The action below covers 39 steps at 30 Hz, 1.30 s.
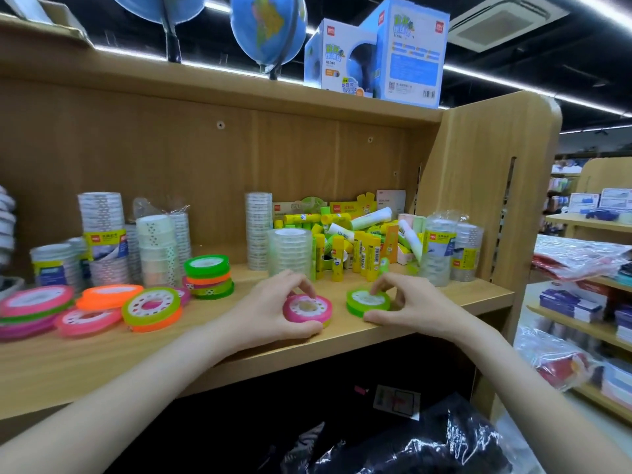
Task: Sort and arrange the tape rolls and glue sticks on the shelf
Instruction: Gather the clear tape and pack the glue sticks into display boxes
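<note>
Bright overhead strip lights glare; wide-angle bending at edges; tape rolls far left blurred.

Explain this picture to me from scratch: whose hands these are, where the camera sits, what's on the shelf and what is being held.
There is no machine here. A person wears one wide-angle camera on the head, so you look forward and down along their bare arms at a wooden shop shelf.

The left hand grips a pink tape roll lying flat on the shelf. The right hand pinches a green tape roll, also flat, beside it.

To the left lie more flat coloured rolls in pink, orange and green, some stacked. Behind them stand wrapped towers of clear tape. At the back right is a loose heap of yellow and green glue sticks. Globes and their boxes stand on the shelf above.
</note>
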{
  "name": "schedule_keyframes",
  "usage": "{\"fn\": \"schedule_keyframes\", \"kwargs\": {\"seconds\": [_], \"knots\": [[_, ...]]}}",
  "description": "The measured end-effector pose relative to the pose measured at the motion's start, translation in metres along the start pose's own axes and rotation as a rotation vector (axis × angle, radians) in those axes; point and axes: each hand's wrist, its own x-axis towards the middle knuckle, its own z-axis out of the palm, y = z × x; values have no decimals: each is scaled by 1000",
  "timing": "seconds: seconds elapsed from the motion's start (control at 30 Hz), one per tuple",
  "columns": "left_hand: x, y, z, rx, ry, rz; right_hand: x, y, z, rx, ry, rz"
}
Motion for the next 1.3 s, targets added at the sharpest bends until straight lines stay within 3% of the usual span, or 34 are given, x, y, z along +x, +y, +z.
{"fn": "schedule_keyframes", "kwargs": {"seconds": [0.2, 0.33, 0.53, 0.63, 0.73, 1.07, 1.3], "knots": [[-53, -26, -53, 22, 270, -50, 12, -46, 29, 222, -42, -108], [-77, -47, -90, 92, 430, -187, 31, -82, 56, 334, -39, -163], [-96, -73, -101, 335, 434, -357, 79, -144, 77, 414, 299, -159], [-101, -81, -101, 322, 377, -430, 108, -160, 88, 326, 253, -168], [-101, -80, -102, 322, 414, -377, 118, -160, 97, 261, 174, -166], [-79, -52, -86, 348, 543, -136, 57, -132, 76, 191, 237, -316], [-30, -30, -50, 306, 436, -58, 7, -56, 27, 75, 223, 18]]}}
